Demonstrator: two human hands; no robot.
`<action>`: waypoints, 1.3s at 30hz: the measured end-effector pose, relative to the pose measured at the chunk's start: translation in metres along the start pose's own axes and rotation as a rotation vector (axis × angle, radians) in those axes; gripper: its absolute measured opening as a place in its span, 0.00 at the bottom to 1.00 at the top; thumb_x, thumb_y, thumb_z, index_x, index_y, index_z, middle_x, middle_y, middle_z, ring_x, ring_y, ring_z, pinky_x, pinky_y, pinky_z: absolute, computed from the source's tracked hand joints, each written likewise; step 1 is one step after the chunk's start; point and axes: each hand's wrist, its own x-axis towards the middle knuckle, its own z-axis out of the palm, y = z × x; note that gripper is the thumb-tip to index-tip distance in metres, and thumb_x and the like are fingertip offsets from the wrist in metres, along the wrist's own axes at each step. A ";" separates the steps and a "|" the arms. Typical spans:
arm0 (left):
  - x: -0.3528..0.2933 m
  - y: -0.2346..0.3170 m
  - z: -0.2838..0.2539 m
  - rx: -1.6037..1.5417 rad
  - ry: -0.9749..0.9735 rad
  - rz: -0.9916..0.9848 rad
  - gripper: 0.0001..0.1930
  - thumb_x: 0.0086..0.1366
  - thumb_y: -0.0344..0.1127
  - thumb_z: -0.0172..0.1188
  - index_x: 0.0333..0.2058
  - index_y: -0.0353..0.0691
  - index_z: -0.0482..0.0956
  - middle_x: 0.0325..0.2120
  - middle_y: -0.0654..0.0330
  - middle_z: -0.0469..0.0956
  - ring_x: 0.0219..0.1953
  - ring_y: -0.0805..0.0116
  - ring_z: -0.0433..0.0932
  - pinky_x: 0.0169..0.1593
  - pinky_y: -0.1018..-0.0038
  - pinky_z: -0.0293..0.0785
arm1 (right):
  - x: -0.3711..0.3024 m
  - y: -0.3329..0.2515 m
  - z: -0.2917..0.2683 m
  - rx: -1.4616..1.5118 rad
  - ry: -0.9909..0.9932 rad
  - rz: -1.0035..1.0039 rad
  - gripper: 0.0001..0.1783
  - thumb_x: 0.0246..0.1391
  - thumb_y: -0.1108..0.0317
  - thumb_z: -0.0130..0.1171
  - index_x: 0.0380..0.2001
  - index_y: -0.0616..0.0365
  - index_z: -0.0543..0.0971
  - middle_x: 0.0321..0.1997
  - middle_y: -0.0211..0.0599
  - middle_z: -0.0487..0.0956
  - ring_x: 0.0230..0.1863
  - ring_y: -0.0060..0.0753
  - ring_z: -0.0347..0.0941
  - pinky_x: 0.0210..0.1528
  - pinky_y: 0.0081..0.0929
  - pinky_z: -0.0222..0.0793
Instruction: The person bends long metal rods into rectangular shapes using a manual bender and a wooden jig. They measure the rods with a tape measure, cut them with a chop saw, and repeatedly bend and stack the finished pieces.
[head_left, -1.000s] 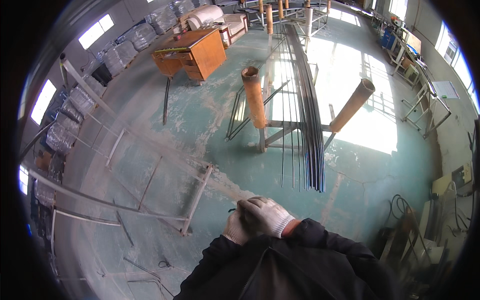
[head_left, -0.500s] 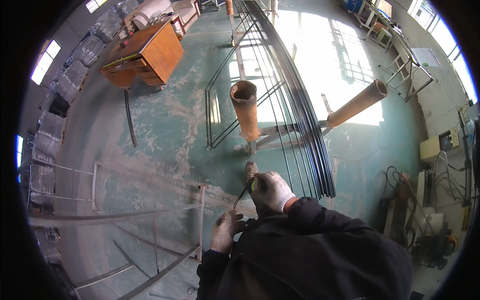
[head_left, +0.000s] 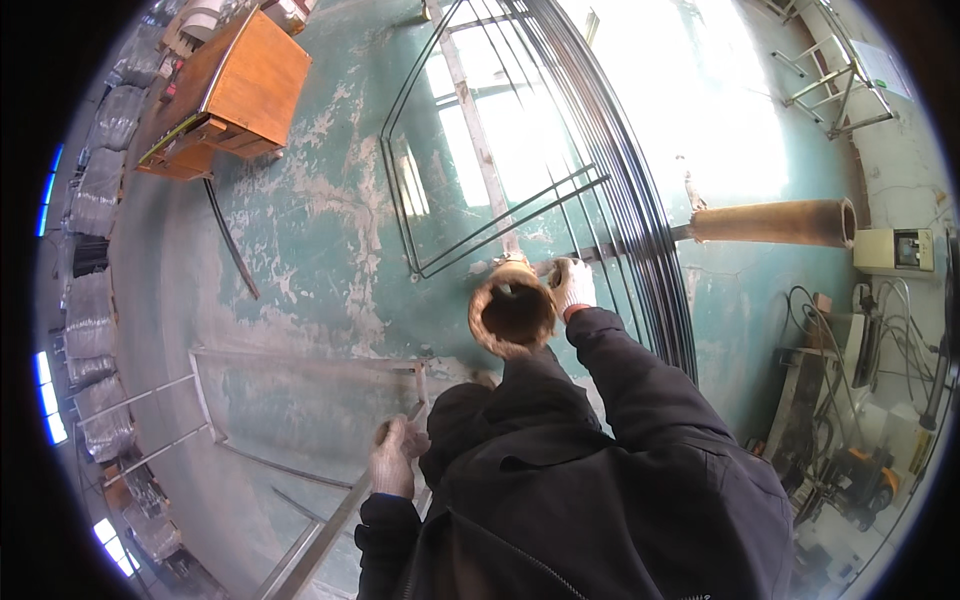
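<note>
A rusty brown tube (head_left: pixel 487 338) stands upright right in front of me, its open mouth turned up toward me. My right hand (head_left: pixel 572 285), in a whitish knit glove, is just right of the tube near the bars. Its fingers are curled, and what they hold is hidden. Out to the left, my left hand (head_left: pixel 397 455), also gloved, is held loosely, fingers slightly bent and apart, with nothing visible in it. It is above the end of a metal frame (head_left: pixel 420 385). Long dark metal bars (head_left: pixel 650 235) lie in a bundle right of the right hand.
Bent thin rods (head_left: pixel 395 185) lie ahead over a metal beam (head_left: pixel 470 110). A second brown tube (head_left: pixel 775 222) slants out to the right. An orange wooden desk (head_left: pixel 255 85) stands far left. Machinery and cables (head_left: pixel 850 440) line the right wall, with a metal stand (head_left: pixel 840 90) farther back.
I have moved forward, so the upright tube is now close before me. My right hand has reached forward beside it; the green thing in it no longer shows. My left hand has moved left.
</note>
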 end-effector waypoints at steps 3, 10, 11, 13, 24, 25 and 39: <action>0.015 0.047 0.021 0.051 -0.050 0.016 0.20 0.85 0.46 0.63 0.59 0.33 0.80 0.47 0.51 0.86 0.44 0.56 0.88 0.50 0.58 0.88 | 0.030 0.003 0.024 -0.017 0.026 -0.024 0.18 0.56 0.74 0.66 0.51 0.57 0.85 0.54 0.55 0.85 0.60 0.65 0.77 0.68 0.53 0.72; 0.069 0.105 0.028 0.174 -0.108 -0.106 0.23 0.83 0.46 0.66 0.62 0.31 0.80 0.49 0.49 0.88 0.47 0.57 0.89 0.53 0.59 0.88 | 0.015 -0.002 0.038 0.286 0.100 0.215 0.22 0.47 0.68 0.75 0.49 0.56 0.87 0.36 0.46 0.88 0.45 0.58 0.84 0.55 0.53 0.80; 0.078 0.113 0.026 0.163 -0.148 -0.089 0.23 0.83 0.46 0.66 0.62 0.31 0.80 0.49 0.49 0.88 0.46 0.58 0.89 0.53 0.60 0.88 | 0.007 -0.004 0.037 0.215 0.099 0.268 0.25 0.44 0.68 0.77 0.49 0.57 0.88 0.30 0.41 0.88 0.39 0.54 0.85 0.53 0.49 0.83; 0.100 0.133 0.024 0.193 -0.177 -0.087 0.22 0.83 0.45 0.65 0.61 0.31 0.81 0.48 0.49 0.88 0.45 0.59 0.89 0.52 0.61 0.88 | -0.008 -0.007 0.036 0.214 0.085 0.428 0.28 0.44 0.68 0.77 0.53 0.57 0.87 0.35 0.44 0.88 0.45 0.55 0.85 0.58 0.49 0.82; 0.245 0.256 0.005 0.499 -0.291 0.081 0.16 0.85 0.40 0.60 0.61 0.35 0.82 0.47 0.53 0.87 0.40 0.63 0.88 0.45 0.64 0.88 | 0.020 -0.004 0.078 0.075 0.246 0.036 0.27 0.60 0.59 0.75 0.59 0.58 0.83 0.57 0.54 0.86 0.61 0.64 0.79 0.68 0.53 0.74; 0.253 0.264 -0.001 0.518 -0.286 0.079 0.16 0.85 0.40 0.60 0.62 0.35 0.81 0.47 0.53 0.87 0.40 0.62 0.88 0.46 0.64 0.88 | 0.023 -0.005 0.078 0.061 0.198 0.087 0.28 0.59 0.57 0.76 0.59 0.58 0.83 0.57 0.55 0.86 0.62 0.64 0.78 0.68 0.54 0.74; 0.293 0.271 -0.066 0.531 -0.476 -0.072 0.20 0.84 0.41 0.63 0.64 0.34 0.79 0.49 0.48 0.87 0.41 0.60 0.88 0.47 0.62 0.88 | -0.097 -0.152 0.107 0.060 0.189 0.980 0.27 0.72 0.56 0.70 0.68 0.53 0.85 0.69 0.55 0.86 0.71 0.53 0.82 0.75 0.47 0.72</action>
